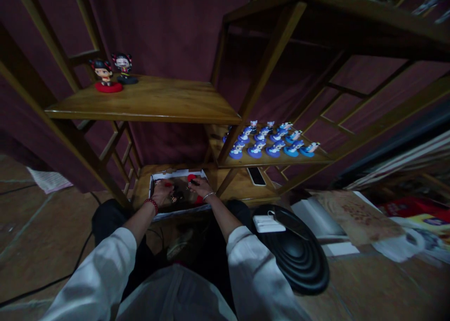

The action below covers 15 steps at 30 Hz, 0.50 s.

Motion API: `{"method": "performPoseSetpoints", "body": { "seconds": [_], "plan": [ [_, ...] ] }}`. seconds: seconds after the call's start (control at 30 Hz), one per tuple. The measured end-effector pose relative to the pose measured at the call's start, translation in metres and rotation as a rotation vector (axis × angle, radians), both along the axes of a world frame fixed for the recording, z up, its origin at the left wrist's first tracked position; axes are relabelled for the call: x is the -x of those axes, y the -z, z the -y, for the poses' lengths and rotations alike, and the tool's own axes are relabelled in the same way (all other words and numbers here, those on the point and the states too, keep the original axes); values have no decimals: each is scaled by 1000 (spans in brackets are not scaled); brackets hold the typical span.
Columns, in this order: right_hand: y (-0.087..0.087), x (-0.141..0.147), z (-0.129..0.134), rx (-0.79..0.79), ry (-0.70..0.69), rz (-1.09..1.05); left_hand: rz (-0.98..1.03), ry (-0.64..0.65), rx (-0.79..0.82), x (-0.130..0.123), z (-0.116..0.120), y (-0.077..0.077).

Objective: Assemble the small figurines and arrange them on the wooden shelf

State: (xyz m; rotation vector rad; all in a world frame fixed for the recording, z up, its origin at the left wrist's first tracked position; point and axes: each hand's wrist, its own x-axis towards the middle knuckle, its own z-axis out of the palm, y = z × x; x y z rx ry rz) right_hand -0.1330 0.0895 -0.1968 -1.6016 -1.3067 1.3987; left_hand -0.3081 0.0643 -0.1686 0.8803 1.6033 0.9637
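A shallow white cardboard box (183, 212) lies on the lowest wooden shelf in front of me. Both of my hands reach into it. My left hand (162, 193) is closed at the left side of the box, with a bit of red showing at its fingertips; what it grips is mostly hidden. On the right side, my right hand (201, 189) closes round a small dark figurine with a round red base (191, 177). Between the hands, a dark-haired figurine (176, 195) lies in the box. Another red piece (199, 199) shows beneath my right wrist.
Two figurines, one on a red base (108, 87) and one on a dark base (127, 79), stand on the upper left shelf (158, 96). Several purple-blue figurines (257, 147) fill the right shelf. A phone (256, 176) lies below them. Beside me is a round black stool (298, 260) bearing a white device (269, 223).
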Motion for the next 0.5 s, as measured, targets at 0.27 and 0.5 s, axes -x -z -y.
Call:
{"method": "performPoseSetpoints", "body": {
  "seconds": [0.27,0.5],
  "plan": [
    [0,3,6,28,-8,43,288,-79,118,-2,10,-4],
    [-7,13,12,51,19,40,369,-135,221,0,13,6]
  ]
}}
